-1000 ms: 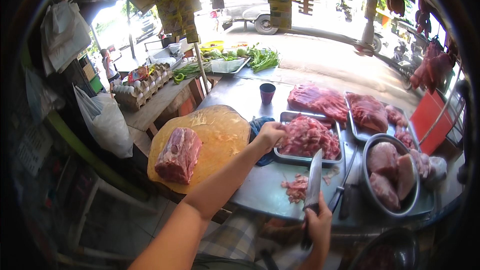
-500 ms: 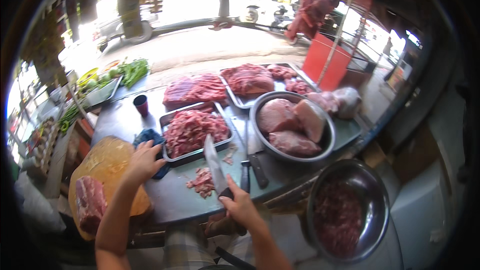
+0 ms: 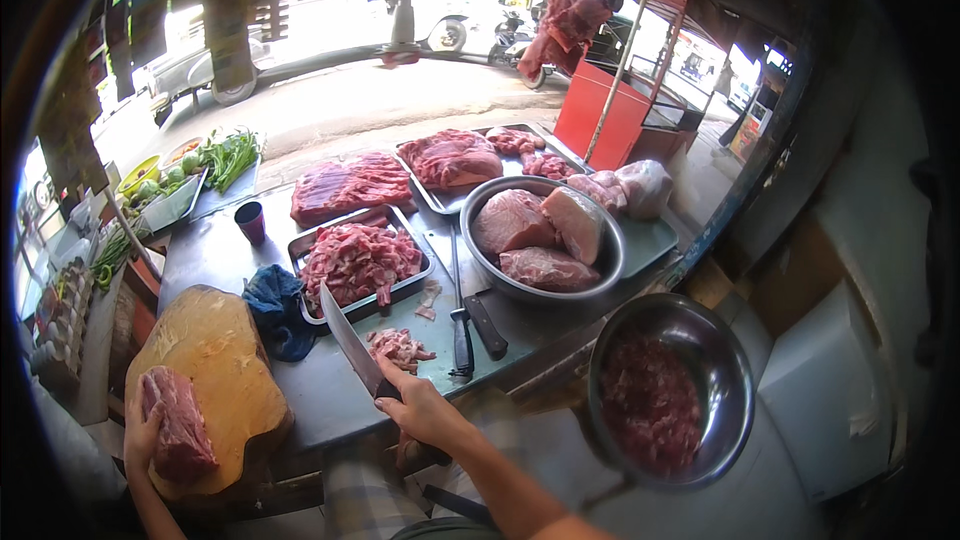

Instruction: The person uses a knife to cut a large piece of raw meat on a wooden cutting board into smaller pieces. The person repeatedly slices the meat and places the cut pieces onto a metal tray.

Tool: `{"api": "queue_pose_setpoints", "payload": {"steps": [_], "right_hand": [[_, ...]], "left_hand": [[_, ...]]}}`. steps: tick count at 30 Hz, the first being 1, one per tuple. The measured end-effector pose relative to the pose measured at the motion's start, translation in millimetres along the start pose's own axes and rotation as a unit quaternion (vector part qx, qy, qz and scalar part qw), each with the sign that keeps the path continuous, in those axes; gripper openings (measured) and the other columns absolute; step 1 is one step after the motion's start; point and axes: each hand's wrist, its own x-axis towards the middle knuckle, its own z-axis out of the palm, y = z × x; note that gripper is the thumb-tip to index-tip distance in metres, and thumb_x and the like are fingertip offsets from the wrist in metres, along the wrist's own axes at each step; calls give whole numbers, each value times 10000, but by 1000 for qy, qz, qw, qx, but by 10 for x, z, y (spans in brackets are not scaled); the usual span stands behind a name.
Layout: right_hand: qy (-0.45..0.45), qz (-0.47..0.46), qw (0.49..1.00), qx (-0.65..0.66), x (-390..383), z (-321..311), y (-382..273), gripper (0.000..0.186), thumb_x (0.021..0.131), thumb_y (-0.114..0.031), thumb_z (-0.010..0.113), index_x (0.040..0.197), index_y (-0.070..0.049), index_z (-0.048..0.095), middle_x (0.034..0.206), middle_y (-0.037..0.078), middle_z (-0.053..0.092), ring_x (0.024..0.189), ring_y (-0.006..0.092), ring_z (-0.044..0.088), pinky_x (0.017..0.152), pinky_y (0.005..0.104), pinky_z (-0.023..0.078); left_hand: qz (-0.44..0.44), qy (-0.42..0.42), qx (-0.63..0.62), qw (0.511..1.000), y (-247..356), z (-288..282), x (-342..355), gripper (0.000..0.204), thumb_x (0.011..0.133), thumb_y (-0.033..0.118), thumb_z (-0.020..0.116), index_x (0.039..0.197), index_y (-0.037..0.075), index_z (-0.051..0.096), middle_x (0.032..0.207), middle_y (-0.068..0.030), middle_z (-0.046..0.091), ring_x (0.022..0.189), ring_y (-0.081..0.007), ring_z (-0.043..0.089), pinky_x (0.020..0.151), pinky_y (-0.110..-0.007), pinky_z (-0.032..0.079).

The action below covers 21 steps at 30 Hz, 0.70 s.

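Lying at eight o'clock on chopping block (image 3: pixel 225 355): meat piece (image 3: pixel 185 430); left hand (image 3: pixel 142 437) against its side, grip unclear; right hand (image 3: pixel 430 412), near six o'clock, wrapped around knife (image 3: pixel 352 344); advisable: meat steadied, fingertips tucked, blade well apart

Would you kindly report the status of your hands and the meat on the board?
Left hand against meat. Right hand gripping knife. Meat lying on board. Cloth beside board, not blocking meat.
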Motion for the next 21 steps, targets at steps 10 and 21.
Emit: {"api": "queue_pose_setpoints", "payload": {"steps": [10, 21], "right_hand": [[-99, 47, 993, 41, -48, 183, -144, 694, 921, -3, 649, 1547, 76, 362, 1249, 280, 677, 886, 247, 757, 766, 346, 583], [-86, 6, 995, 54, -28, 525, -222, 686, 907, 92, 596, 1563, 27, 406, 788, 23, 615, 539, 71, 514, 473, 253, 427]], "left_hand": [[6, -10, -64, 998, -23, 128, 564, 618, 861, 410, 785, 1313, 12, 645, 1171, -143, 701, 1074, -243, 659, 951, -369, 512], [-66, 40, -43, 996, 127, 224, 323, 931, 899, 620, 695, 1553, 23, 407, 1505, -305, 491, 1376, -400, 510, 1141, -437, 411]]}}
